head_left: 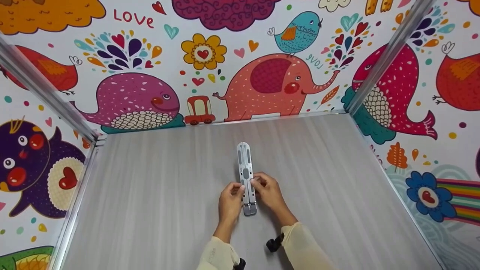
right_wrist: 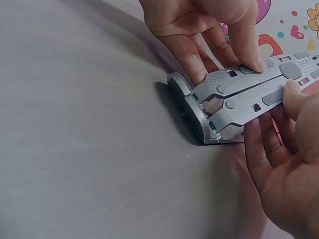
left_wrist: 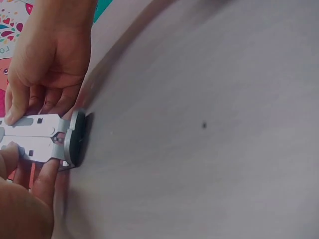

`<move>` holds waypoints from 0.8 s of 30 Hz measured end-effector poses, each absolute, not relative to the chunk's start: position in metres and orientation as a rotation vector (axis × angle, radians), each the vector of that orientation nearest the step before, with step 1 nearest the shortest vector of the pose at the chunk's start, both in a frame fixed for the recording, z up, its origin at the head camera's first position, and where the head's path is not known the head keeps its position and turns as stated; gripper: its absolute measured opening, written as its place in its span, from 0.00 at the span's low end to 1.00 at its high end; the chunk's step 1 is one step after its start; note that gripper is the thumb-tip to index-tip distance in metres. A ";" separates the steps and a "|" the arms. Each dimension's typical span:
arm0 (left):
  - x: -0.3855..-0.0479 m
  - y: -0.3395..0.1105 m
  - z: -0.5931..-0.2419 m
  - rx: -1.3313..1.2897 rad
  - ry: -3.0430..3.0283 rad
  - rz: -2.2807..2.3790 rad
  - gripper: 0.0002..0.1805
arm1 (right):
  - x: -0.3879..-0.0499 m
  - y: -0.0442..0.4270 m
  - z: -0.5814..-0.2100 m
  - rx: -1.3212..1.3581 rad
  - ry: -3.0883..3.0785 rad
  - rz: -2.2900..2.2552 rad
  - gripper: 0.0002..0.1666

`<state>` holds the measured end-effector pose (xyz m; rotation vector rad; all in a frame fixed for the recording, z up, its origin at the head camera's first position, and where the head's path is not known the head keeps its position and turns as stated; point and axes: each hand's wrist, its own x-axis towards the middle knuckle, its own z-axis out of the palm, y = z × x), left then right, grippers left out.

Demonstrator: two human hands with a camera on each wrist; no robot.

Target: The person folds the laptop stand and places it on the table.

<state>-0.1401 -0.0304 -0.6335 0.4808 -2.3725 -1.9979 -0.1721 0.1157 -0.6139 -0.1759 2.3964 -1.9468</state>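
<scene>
A folded silver laptop stand [head_left: 246,189] with grey rubber pads points away from me across the table. My left hand [head_left: 230,202] pinches its left edge, thumb on top and fingers below. On the opposite edge, my right hand [head_left: 268,192] grips it the same way. In the right wrist view, the two long arms of the stand [right_wrist: 249,92] lie side by side with a narrow slit between them. Its hinged grey end lips [left_wrist: 76,138] stand near the tabletop in the left wrist view. Fingers partly hide the underside.
A wood-grain grey table [head_left: 157,187] spreads around the hands. Cartoon-printed walls [head_left: 210,86] with metal corner posts [head_left: 386,56] enclose it at the back and sides. Black wrist devices [head_left: 275,243] sit at the cream sleeves [head_left: 305,245].
</scene>
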 end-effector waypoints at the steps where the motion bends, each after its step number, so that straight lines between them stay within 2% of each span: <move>1: -0.140 -0.030 -0.633 0.474 -2.383 -1.983 0.04 | -0.171 0.115 -0.609 -0.175 2.394 -1.945 0.09; 11: -0.143 -0.030 -0.632 0.418 -2.477 -1.849 0.03 | -0.181 0.121 -0.645 -0.114 2.422 -1.932 0.08; 24: -0.142 -0.028 -0.633 0.396 -2.488 -1.778 0.04 | -0.181 0.125 -0.647 -0.170 2.388 -1.964 0.07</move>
